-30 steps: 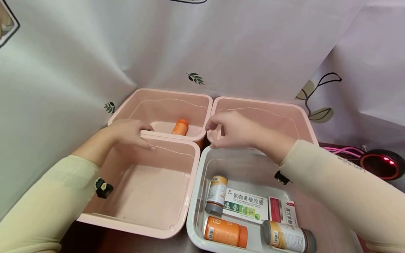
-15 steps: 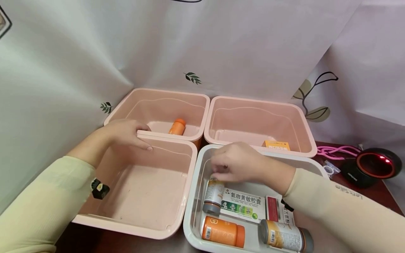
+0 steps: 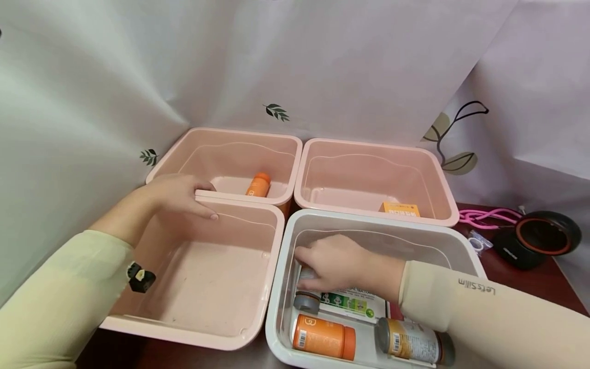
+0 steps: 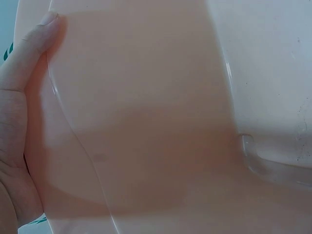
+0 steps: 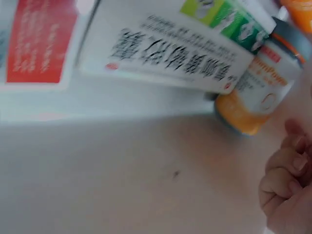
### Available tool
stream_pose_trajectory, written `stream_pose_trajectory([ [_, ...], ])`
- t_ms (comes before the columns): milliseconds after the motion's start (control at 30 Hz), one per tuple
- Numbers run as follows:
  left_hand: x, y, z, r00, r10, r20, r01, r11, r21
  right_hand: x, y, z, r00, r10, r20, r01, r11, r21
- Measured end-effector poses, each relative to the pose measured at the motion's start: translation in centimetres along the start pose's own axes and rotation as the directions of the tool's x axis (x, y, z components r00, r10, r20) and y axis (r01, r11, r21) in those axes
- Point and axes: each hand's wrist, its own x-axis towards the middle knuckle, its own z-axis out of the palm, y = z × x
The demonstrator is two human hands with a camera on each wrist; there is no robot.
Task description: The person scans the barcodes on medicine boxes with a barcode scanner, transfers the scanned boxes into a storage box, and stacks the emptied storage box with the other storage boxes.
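My left hand (image 3: pixel 177 197) holds the shared edge of the near-left pink bin (image 3: pixel 281 225), thumb inside it and fingers over the far rim. In the left wrist view the thumb (image 4: pixel 36 44) lies along the bin wall. My right hand (image 3: pixel 334 261) is down in the white bin (image 3: pixel 272 318), over a white-and-yellow bottle (image 3: pixel 306 301) with a grey cap. The right wrist view shows this bottle (image 5: pixel 261 90) lying beside a white medicine box (image 5: pixel 170 53); the visible fingers (image 5: pixel 280 180) are bent and apart from it. The thumb is hidden there.
An orange bottle (image 3: pixel 324 336) and another grey-capped bottle (image 3: pixel 412 342) lie in the white bin, with a red-and-white box (image 5: pixel 41 44). The far-left bin holds an orange bottle (image 3: pixel 259 185); the far-right one holds a yellow box (image 3: pixel 401 209). A black device (image 3: pixel 530 241) stands right.
My right hand has come down from above the far-right bin's rim into the white bin, over the grey-capped bottle. The left hand stays on the rim.
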Motion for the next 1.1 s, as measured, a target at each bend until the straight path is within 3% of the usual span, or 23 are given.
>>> stream_pose_trajectory([
  [100,0.0,0.0,-0.1,1.0,0.002,0.003,-0.002,1.0,-0.002,0.0,-1.1,0.3,0.991,0.105,0.079,-0.108,0.993,0.039],
  [267,0.1,-0.1,-0.2,1.0,0.005,0.001,-0.005,1.0,0.003,-0.3,-2.4,0.6,0.954,0.256,0.155,-0.273,0.957,0.102],
  [400,0.0,0.0,-0.3,1.0,0.012,0.006,-0.012,1.0,-0.004,-0.6,-2.9,0.7,0.931,0.304,0.2,-0.323,0.944,0.07],
  [567,-0.1,0.1,-0.3,1.0,0.006,0.008,-0.006,1.0,-0.008,-0.8,-2.9,0.1,0.93,0.276,0.244,-0.271,0.961,-0.053],
  [733,-0.2,-0.1,-0.2,1.0,0.007,0.0,-0.007,1.0,-0.005,-0.5,-2.6,0.5,0.974,0.158,0.164,-0.126,0.974,-0.188],
  [800,-0.2,-0.2,-0.1,1.0,0.009,-0.002,-0.009,1.0,-0.007,-0.4,-2.7,0.9,0.989,0.112,0.101,-0.085,0.966,-0.244],
  [900,-0.2,-0.2,0.0,1.0,0.014,-0.004,-0.014,1.0,-0.007,-0.3,-3.0,1.2,0.994,0.099,0.046,-0.08,0.949,-0.306],
  [1100,0.0,-0.1,0.0,1.0,0.016,-0.005,-0.016,1.0,0.0,-0.3,-3.2,1.5,0.992,0.099,0.08,-0.058,0.909,-0.413],
])
